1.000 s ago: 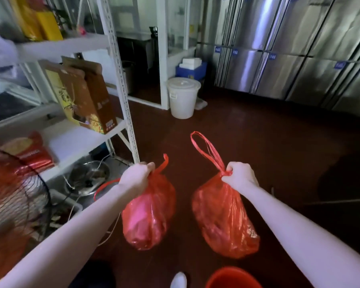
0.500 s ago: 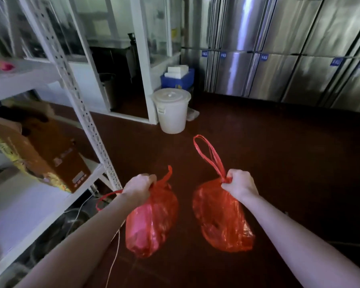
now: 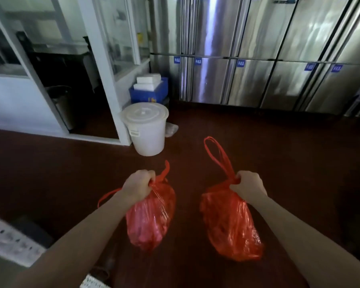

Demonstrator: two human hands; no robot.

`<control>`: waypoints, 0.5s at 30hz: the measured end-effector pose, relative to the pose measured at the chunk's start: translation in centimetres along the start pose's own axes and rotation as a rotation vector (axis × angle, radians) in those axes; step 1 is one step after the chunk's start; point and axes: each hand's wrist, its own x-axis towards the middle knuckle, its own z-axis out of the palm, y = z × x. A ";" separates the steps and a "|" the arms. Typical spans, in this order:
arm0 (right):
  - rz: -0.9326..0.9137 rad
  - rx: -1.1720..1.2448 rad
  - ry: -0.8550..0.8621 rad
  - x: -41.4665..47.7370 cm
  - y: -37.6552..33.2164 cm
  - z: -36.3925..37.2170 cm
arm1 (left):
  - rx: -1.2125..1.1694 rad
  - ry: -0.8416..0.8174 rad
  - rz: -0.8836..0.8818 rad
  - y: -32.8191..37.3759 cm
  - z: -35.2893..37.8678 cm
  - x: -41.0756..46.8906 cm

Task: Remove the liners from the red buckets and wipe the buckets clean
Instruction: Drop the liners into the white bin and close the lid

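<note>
Left hand [image 3: 138, 185] fisted on neck of left liner [image 3: 152, 223], bag hung below fingers. Right liner [image 3: 231, 225] hung likewise, neck clenched in right hand [image 3: 248, 183], loop above fingers. I judged: 2 liners out, disposal under way; red buckets unseen. Next: drop-off, then wiping.

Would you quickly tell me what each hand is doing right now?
Left hand: closed, gripping the neck of the left red bag.
Right hand: closed, gripping the neck of the right red bag.
</note>
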 end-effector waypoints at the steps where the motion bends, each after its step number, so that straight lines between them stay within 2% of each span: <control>1: 0.013 0.014 0.013 2.3 -0.4 0.0 | -0.005 0.021 0.011 -0.7 -0.3 2.7; 7: 0.095 0.108 0.047 18.7 -2.4 1.0 | -0.043 0.086 0.030 -4.4 -0.9 19.9; 15: 0.122 0.182 0.007 40.9 -4.3 2.6 | 0.001 0.006 0.048 -6.8 -0.4 41.7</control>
